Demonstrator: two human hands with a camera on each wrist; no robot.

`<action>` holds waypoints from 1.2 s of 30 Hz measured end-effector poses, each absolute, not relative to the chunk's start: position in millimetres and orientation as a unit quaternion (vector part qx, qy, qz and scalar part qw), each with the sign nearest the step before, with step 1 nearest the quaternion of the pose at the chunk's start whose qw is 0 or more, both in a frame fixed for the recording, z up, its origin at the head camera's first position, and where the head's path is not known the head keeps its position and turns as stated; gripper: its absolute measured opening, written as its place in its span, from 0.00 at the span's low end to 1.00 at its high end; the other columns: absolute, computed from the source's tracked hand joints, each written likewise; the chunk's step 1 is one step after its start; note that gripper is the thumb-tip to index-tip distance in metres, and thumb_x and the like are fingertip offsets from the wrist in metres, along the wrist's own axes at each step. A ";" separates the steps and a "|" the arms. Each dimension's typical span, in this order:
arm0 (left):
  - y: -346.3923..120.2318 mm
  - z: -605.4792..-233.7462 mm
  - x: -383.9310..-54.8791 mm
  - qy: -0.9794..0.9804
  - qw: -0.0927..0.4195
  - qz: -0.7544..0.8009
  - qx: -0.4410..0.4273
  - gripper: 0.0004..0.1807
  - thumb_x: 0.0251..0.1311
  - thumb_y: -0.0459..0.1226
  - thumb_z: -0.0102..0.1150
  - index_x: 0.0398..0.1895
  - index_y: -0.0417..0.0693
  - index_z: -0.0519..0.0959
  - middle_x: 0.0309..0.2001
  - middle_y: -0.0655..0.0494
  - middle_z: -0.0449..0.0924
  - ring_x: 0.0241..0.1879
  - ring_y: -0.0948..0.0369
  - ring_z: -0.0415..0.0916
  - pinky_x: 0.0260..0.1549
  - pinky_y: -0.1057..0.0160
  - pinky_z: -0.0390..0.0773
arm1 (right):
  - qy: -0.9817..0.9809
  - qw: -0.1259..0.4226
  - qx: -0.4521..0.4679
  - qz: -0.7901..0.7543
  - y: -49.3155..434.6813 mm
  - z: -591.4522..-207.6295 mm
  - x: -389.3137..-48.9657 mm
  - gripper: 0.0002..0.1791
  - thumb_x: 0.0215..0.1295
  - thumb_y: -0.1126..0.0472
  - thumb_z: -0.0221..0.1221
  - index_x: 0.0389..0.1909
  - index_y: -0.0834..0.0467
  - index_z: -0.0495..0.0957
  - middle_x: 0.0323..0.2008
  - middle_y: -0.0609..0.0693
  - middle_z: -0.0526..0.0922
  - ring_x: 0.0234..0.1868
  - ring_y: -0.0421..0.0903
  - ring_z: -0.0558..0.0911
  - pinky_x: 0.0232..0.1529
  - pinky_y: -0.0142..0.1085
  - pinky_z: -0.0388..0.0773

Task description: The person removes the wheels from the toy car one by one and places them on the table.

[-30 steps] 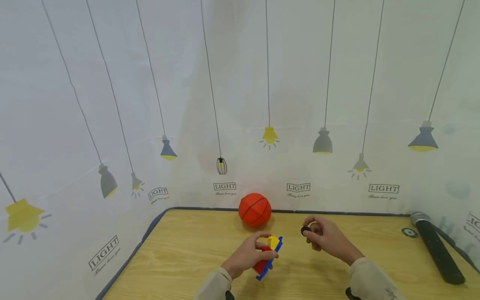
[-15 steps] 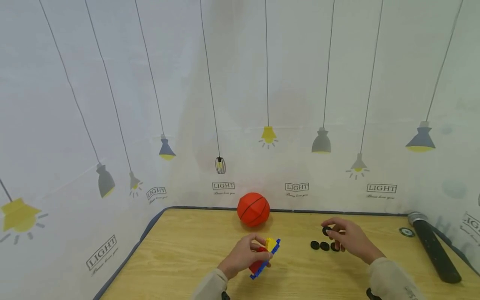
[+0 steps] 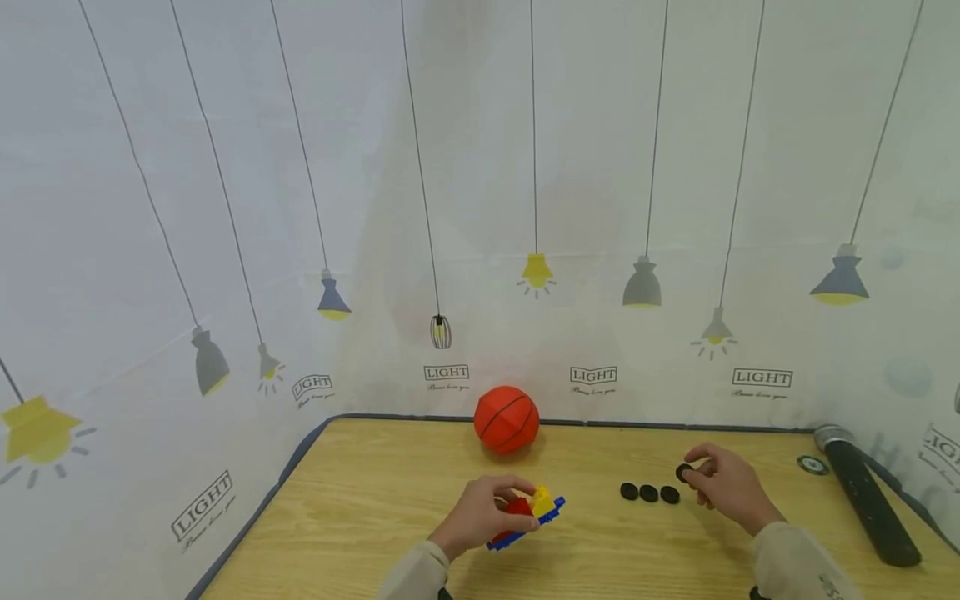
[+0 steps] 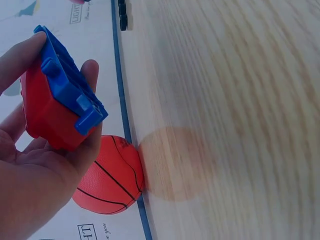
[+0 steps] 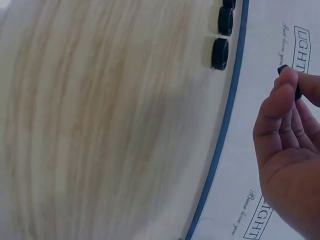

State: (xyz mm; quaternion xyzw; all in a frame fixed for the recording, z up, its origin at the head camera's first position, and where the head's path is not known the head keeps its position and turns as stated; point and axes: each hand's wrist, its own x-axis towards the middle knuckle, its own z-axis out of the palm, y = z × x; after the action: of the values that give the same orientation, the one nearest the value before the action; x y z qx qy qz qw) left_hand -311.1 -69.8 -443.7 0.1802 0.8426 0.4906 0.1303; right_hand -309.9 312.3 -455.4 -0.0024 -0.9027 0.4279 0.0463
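Observation:
My left hand (image 3: 474,515) grips a toy vehicle body (image 3: 542,502) of red, yellow and blue blocks above the table. Its blue base (image 4: 70,80) has clip-like pegs along it, seen close in the left wrist view. Thumb and fingers pinch a small black wheel (image 3: 684,472) in my right hand (image 3: 729,490), held over the table to the right. Close by on the left, a row of three black wheels (image 3: 648,493) lies on the wood. The right wrist view shows the pinched wheel mostly hidden by the fingertips (image 5: 287,77).
An orange-red ball with black lines (image 3: 507,420) sits at the table's back edge. To the far right lie a black microphone (image 3: 870,492) and a small round disc (image 3: 813,464). White printed walls surround the wooden table (image 3: 360,492) at the back and sides.
My right hand has moved right with the black wheel, and the three wheels on the table have come into view. My left hand has turned the toy vehicle body nearer to level.

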 end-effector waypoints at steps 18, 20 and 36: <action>-69.6 -445.4 -311.5 0.846 0.141 0.480 0.182 0.18 0.54 0.41 0.74 0.49 0.54 0.84 0.43 0.55 0.85 0.41 0.57 0.78 0.43 0.53 0.84 | -0.900 -0.006 -0.086 0.427 327.0 -475.3 -316.6 0.15 0.64 0.69 0.58 0.51 0.70 0.77 0.21 0.54 0.81 0.17 0.44 0.78 0.21 0.37 0.76; -69.4 -446.1 -311.5 0.846 0.142 0.480 0.183 0.18 0.54 0.41 0.74 0.48 0.54 0.84 0.43 0.55 0.85 0.40 0.57 0.78 0.43 0.53 0.84 | -0.903 -0.006 -0.088 0.420 327.0 -476.4 -317.2 0.14 0.64 0.69 0.58 0.50 0.70 0.76 0.20 0.54 0.81 0.17 0.44 0.78 0.21 0.37 0.76; -68.3 -449.0 -312.1 0.849 0.139 0.471 0.195 0.17 0.54 0.40 0.75 0.48 0.54 0.84 0.42 0.56 0.85 0.40 0.58 0.79 0.41 0.55 0.84 | -0.915 -0.013 -0.105 0.389 327.3 -476.3 -321.0 0.07 0.63 0.68 0.58 0.38 0.69 0.79 0.16 0.51 0.81 0.17 0.43 0.80 0.21 0.34 0.79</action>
State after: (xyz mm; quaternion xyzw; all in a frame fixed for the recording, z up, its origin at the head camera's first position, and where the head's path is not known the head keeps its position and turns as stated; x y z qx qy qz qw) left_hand -312.1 -68.3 -449.0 0.1952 0.8491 0.4708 0.1389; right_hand -321.0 327.3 -476.3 -0.1046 -0.9153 0.3888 -0.0126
